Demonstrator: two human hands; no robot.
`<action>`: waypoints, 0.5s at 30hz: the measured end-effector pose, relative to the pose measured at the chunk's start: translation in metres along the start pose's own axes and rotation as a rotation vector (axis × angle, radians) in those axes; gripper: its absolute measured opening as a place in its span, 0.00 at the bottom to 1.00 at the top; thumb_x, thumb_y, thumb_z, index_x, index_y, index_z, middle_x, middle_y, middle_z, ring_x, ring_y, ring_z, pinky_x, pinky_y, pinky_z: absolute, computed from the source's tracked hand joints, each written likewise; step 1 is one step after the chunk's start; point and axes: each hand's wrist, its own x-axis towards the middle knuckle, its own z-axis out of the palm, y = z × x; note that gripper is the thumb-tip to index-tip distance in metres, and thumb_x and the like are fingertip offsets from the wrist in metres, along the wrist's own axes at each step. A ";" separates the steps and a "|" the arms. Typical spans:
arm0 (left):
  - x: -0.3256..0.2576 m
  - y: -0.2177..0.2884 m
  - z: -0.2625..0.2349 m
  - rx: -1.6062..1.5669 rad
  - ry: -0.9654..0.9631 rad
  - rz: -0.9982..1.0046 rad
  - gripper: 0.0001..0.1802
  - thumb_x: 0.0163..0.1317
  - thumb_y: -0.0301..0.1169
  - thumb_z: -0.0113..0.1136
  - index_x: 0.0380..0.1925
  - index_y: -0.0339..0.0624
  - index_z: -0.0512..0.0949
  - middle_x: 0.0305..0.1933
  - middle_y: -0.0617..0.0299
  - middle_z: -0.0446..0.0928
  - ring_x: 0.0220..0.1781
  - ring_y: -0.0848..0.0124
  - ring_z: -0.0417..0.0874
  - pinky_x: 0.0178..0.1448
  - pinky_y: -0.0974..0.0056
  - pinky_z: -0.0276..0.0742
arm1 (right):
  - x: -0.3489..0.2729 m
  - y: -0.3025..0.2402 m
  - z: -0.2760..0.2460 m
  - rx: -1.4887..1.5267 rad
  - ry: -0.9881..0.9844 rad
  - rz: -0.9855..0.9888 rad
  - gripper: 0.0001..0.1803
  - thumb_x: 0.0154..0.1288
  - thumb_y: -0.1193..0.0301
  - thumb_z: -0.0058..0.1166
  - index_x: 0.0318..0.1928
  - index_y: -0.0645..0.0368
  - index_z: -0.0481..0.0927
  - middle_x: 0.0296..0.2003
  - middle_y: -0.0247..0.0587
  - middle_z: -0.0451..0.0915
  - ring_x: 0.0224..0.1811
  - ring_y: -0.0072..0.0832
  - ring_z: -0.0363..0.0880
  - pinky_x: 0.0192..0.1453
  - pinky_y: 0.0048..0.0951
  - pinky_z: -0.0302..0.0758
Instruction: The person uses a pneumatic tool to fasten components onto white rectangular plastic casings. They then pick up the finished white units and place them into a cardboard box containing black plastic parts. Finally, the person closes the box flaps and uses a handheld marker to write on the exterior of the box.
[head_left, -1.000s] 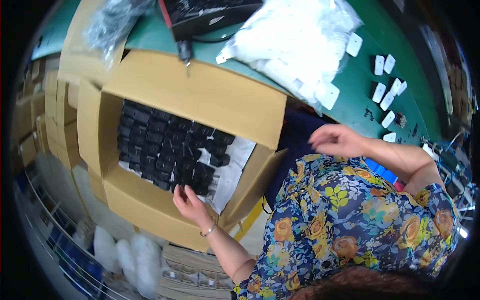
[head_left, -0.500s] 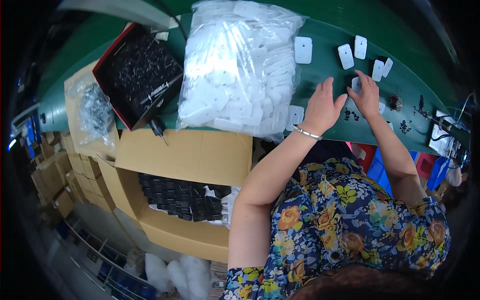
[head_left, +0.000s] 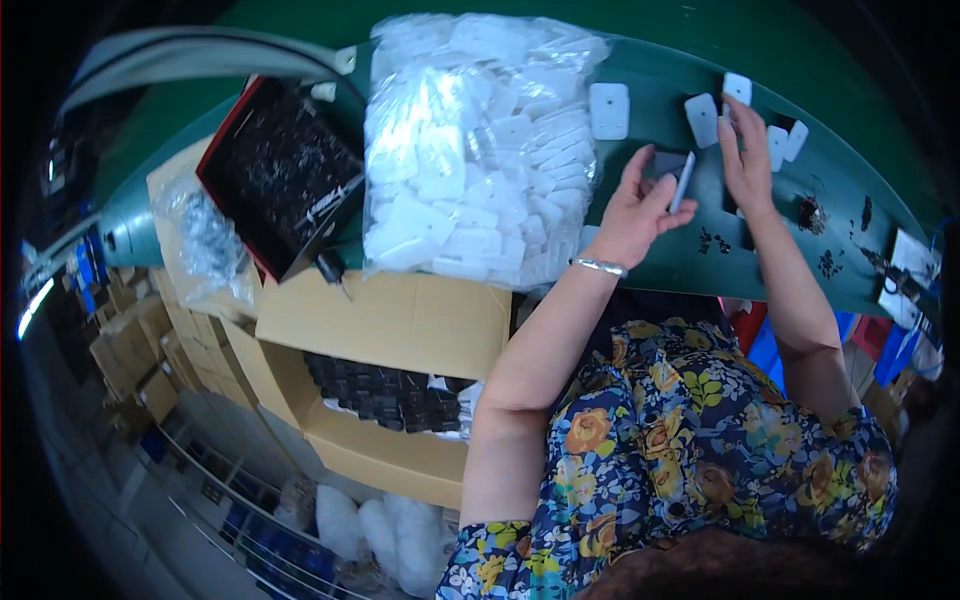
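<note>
In front of the table's near edge, closely packed black pieces (head_left: 395, 398) are seen in a carton (head_left: 385, 325); whether these are finished or awaiting work cannot be told. Near that same edge of the table (head_left: 650, 75), loose small dark parts (head_left: 713, 241) are scattered toward the right end. A large stock of white plates is left in a clear bag (head_left: 480, 150), which is laid from the near edge well toward the far one; one loose plate (head_left: 610, 111) is set out just beside it. Farther back, a few white-faced units (head_left: 702, 120) are stood apart on the right half of the table. The work is judged to be part-way: a handful set out, many plates unused.

Over the table's right half, behind the near edge, a dark unit (head_left: 683, 183) is held in the left hand (head_left: 635, 215). It is pinched between thumb and fingers, its pale face seen nearly edge-on and turned to the right; contact with the tabletop cannot be confirmed. Farther back, the right hand (head_left: 750, 165) is extended, fingers slightly spread, with fingertips at the lower part of another white-faced unit (head_left: 737, 87); whether it is gripped cannot be told.
</note>
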 end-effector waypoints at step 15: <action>-0.577 -0.017 -0.249 0.430 1.349 0.373 0.29 0.49 0.19 0.59 0.53 0.42 0.62 0.35 0.66 0.73 0.38 0.79 0.75 0.36 0.76 0.71 | -0.144 -0.119 0.084 0.481 -0.501 0.290 0.29 0.64 0.65 0.47 0.62 0.63 0.59 0.56 0.44 0.65 0.53 0.30 0.68 0.55 0.28 0.66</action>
